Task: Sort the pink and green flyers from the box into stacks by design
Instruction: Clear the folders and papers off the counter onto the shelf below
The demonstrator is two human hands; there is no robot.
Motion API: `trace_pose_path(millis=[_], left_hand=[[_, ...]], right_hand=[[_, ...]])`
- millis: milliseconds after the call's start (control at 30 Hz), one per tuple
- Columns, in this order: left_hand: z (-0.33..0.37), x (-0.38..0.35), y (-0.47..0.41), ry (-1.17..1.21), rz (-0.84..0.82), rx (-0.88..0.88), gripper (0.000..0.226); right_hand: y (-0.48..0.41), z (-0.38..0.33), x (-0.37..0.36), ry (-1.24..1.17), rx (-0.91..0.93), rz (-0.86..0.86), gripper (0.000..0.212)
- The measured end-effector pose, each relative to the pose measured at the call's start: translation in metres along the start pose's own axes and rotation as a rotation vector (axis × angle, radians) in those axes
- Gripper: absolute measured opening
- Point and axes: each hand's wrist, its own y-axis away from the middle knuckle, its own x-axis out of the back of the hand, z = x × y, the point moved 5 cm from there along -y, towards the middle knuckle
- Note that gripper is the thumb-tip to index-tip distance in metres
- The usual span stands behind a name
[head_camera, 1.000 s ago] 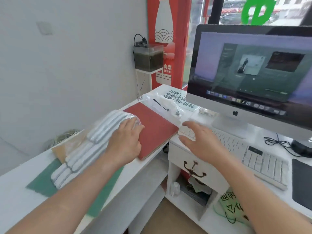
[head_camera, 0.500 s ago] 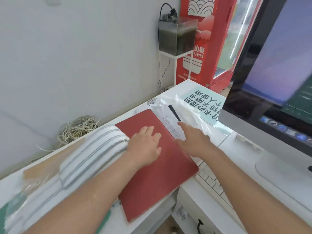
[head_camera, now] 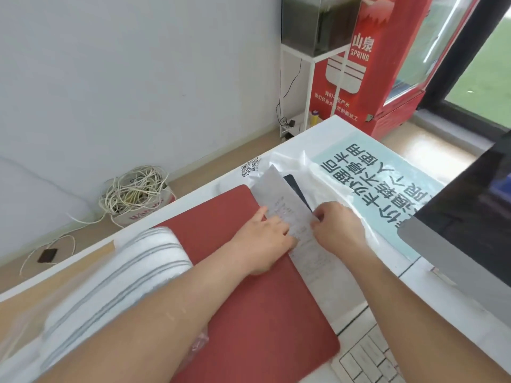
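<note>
Both hands have come forward since half a second ago. The left grip has slid from the middle of the red cover to its 1 o'clock edge. The right grip, which had a finger stretched out, now has its fingers curled.

They meet on a white paper slip with faint print, which lies along the cover's right edge from 11 o'clock to 5 o'clock. The left grip is released: palm down on the cover, straight fingers pressing the slip's left side. The right grip pinches the slip's right edge between thumb and fingertips. Blur hides whether clear plastic is caught in the pinch too. A dark card shows just beside the slip, at its 3 o'clock.

A crumpled clear plastic bag spreads under them and over part of the pale green flyer. That flyer lies flat on the white tabletop, at 2 o'clock from the hands, and carries large dark characters.

At 8 o'clock a white striped bundle in clear film lies against the cover, under the left forearm. A white keyboard sits at 5 o'clock and a monitor at 3 o'clock. On the floor at 10 o'clock a cardboard box holds a tangle of pale cable. A red cooler stands at 1 o'clock.
</note>
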Motion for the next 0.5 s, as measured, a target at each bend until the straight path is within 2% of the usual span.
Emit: trace_pose_path(millis=[133,233,333,367,433,500], left_hand=[[-0.004,0.003,-0.002,0.05,0.006,0.015,0.037],[-0.013,0.008,0.017,0.156,0.039,0.106,0.054],[-0.028,0.014,0.074,0.188,0.075,0.299,0.063],[-0.033,0.011,0.1,0.203,0.04,0.377,0.069],[-0.038,-0.002,0.154,0.305,-0.123,0.563,0.099],[-0.037,-0.019,0.198,0.375,-0.26,0.721,0.12]], right_hand=[[-0.014,-0.006,0.043,0.081,0.041,0.223,0.015],[-0.008,-0.02,0.063,0.101,0.089,0.284,0.022],[0.014,-0.052,0.096,0.095,0.256,0.522,0.023],[0.025,-0.066,0.111,0.072,0.318,0.618,0.021],[0.047,-0.095,0.143,-0.024,0.423,0.762,0.02],[0.064,-0.119,0.168,-0.146,0.493,0.779,0.018]])
